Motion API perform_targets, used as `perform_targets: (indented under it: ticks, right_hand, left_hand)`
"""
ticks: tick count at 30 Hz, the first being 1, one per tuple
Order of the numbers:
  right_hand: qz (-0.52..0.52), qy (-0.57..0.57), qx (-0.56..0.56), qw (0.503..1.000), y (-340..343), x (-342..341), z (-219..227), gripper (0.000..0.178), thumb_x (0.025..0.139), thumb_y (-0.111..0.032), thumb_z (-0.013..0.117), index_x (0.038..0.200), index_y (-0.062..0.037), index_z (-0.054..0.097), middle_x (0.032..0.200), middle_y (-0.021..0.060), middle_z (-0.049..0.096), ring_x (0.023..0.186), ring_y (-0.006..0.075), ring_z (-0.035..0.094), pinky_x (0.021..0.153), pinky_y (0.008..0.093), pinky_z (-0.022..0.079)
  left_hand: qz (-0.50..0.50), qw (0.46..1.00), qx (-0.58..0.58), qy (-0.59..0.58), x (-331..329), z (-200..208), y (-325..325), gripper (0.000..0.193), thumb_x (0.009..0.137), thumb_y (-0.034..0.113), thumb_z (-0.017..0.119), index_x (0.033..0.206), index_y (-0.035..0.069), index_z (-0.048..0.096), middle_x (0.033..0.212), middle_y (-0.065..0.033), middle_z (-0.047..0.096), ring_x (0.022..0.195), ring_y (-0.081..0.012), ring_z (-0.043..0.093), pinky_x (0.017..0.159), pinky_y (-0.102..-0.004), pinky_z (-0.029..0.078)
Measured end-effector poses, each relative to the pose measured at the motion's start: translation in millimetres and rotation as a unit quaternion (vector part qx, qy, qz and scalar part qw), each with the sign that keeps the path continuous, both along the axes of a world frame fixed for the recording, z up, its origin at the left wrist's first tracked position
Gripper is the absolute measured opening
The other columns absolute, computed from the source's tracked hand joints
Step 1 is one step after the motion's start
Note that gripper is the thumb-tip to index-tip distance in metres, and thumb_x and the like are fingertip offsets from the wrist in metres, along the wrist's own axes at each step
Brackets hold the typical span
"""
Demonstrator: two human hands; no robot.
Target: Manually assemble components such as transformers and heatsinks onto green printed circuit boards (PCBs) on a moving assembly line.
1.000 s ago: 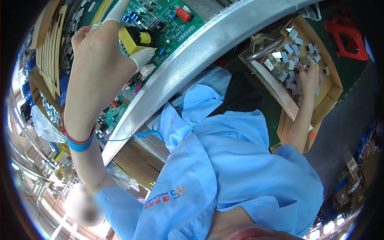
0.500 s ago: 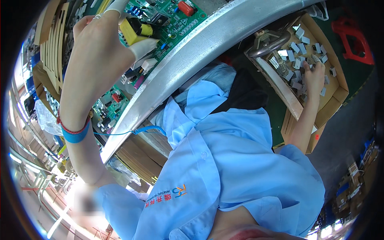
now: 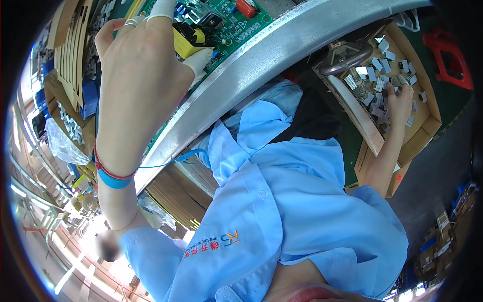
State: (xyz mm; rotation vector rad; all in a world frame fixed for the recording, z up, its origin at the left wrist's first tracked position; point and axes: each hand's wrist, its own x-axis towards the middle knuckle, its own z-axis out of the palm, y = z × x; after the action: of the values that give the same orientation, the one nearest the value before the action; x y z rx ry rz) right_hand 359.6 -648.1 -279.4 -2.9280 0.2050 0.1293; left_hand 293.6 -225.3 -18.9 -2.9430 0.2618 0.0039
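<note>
My left hand [image 3: 143,75], with white finger cots, reaches over a green circuit board [image 3: 261,20]. Its thumb and forefinger are spread on either side of a yellow transformer [image 3: 187,45]; whether they touch it I cannot tell. The far fingertips run past the top edge. A blue wrist strap [image 3: 114,180] with a coiled cord circles that wrist. At the right, my right hand [image 3: 400,100] is down among small silvery metal pieces [image 3: 377,64] in a cardboard box [image 3: 425,113]. Its thumb and forefinger look apart, and nothing shows between them.
A curved metal bench edge [image 3: 266,55] runs between me and the board. Beside the box sits a round metal handle [image 3: 347,58]. A red plastic object [image 3: 448,60] lies beyond it. Cardboard boxes and a clear plastic bag [image 3: 63,143] stand at the left.
The view has shifted a little. My left hand has moved right and nearer, covering the lower board parts seen before. My right hand stays in the box, its fingers slightly shifted.
</note>
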Motion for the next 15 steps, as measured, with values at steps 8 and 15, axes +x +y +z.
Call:
perform_targets:
  ticks: [8,15]
  right_hand:
    - [0.006,-0.002,0.000,1.000,2.5,-0.6,2.8,0.045,0.088,-0.038,0.062,0.124,-0.0108,0.059,0.119,0.0160,0.057,0.109,0.0337,0.057,0.091,0.0433,0.046]
    - [-0.004,0.008,-0.008,1.000,7.3,0.9,5.6,0.046,0.087,-0.039,0.063,0.125,-0.0132,0.059,0.120,0.0156,0.057,0.109,0.0342,0.058,0.091,0.0436,0.046]
  left_hand:
    - [0.056,0.998,0.014,0.002,-2.7,-0.9,-10.6,0.045,0.071,0.024,0.082,0.099,-0.006,0.064,0.070,-0.0190,0.063,0.074,-0.0333,0.064,0.100,-0.0484,0.036]
    - [-0.019,0.994,0.107,0.004,-4.9,-3.5,-7.3,0.036,0.072,0.019,0.080,0.093,-0.005,0.063,0.070,-0.0194,0.063,0.074,-0.0340,0.064,0.100,-0.0496,0.035]
